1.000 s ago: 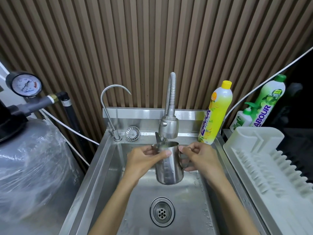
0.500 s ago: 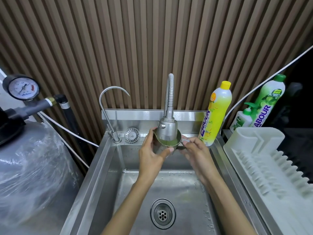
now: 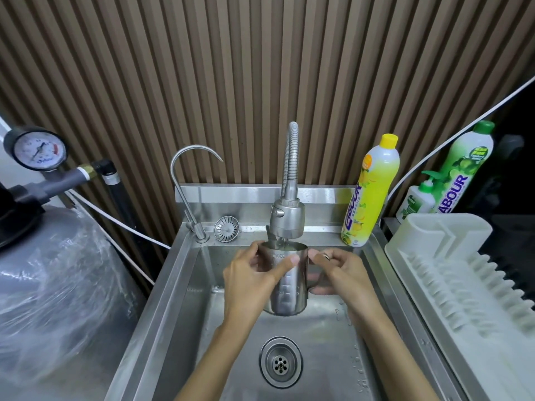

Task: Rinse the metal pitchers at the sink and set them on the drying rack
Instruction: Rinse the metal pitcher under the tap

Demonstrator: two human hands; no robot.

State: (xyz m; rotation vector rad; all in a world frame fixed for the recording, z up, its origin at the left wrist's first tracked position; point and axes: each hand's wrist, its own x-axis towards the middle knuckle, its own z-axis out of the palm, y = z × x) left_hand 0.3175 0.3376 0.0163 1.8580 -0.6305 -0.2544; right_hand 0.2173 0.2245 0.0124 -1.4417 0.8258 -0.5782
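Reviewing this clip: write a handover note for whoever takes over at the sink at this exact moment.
Left hand: grips the body of the metal pitcher, thumb across its front.
Right hand: curled round the pitcher's handle side.
Pitcher: upright, held above the sink, mouth just under the sprayer head.
Done: pitcher is in rinsing position; whether water is running is hard to tell.
Left: finish the rinse, tip it out, set it on the drying rack at the right. No other pitcher is in view.
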